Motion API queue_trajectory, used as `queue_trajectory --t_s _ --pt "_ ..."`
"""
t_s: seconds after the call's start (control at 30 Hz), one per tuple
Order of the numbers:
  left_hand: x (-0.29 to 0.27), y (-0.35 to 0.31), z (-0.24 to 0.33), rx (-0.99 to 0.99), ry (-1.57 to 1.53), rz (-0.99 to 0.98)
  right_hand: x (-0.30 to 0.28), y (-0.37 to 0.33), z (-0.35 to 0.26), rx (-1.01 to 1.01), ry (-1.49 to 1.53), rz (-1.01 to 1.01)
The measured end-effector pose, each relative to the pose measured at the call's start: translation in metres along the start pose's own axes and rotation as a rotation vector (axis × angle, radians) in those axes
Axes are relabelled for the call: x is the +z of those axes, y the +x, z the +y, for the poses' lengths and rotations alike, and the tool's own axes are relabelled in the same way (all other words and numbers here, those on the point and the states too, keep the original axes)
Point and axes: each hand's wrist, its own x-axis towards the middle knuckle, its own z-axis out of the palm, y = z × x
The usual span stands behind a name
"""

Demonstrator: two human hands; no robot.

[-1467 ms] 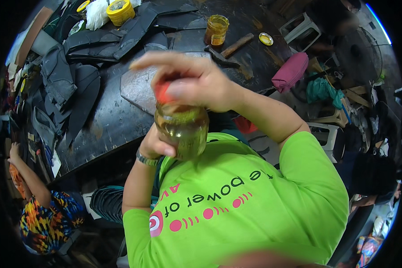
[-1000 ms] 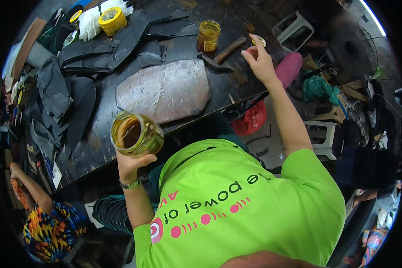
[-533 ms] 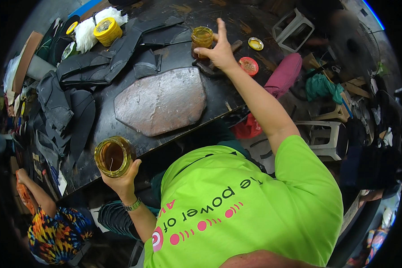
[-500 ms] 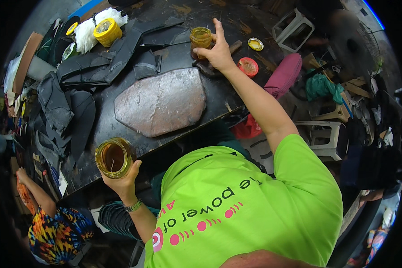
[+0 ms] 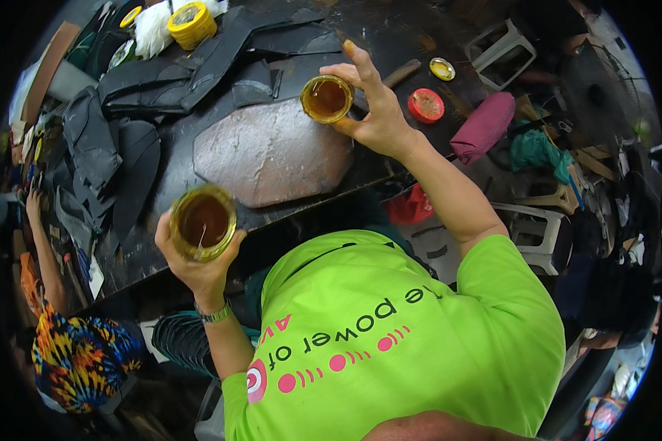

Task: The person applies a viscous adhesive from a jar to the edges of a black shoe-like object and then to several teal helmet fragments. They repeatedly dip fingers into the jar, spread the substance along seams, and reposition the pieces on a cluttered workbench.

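Observation:
My left hand (image 5: 191,275) is closed around a large glass jar (image 5: 202,223), held at the table's near edge. Inside it is brown-amber liquid, and a thin pale strand shows there. A smaller jar (image 5: 326,99) with a yellow-crusted rim and brown liquid is gripped in my right hand (image 5: 381,110), its index finger pointing up and away from the glass. That jar is above the far right part of a flat, many-sided slab (image 5: 272,154) with a shiny grey-brown top. Neither jar has a lid on.
Black cut sheet pieces (image 5: 147,95) pile up at the table's left and back. A yellow tub (image 5: 191,26) stands behind them. Right of my right hand are a red lid (image 5: 426,106), a yellow-and-white lid (image 5: 442,69) and a maroon roll (image 5: 482,128). Another person's arm (image 5: 46,253) is at far left.
My right hand has lifted the smaller jar off the table and brought it nearer, over the slab. My left hand has raised the large jar slightly rightward. The other person's arm has reached farther forward.

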Motion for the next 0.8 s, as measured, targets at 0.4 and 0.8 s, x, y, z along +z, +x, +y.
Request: queue_trajectory --t_s 0.4,0.8 --pt "0.008 0.084 0.010 0.475 0.198 -0.058 0.037 0.001 -0.044 0.002 0.075 -0.201" --pt "-0.003 0.108 0.015 0.678 0.395 -0.137 0.050 0.002 -0.050 0.114 0.074 -0.298"
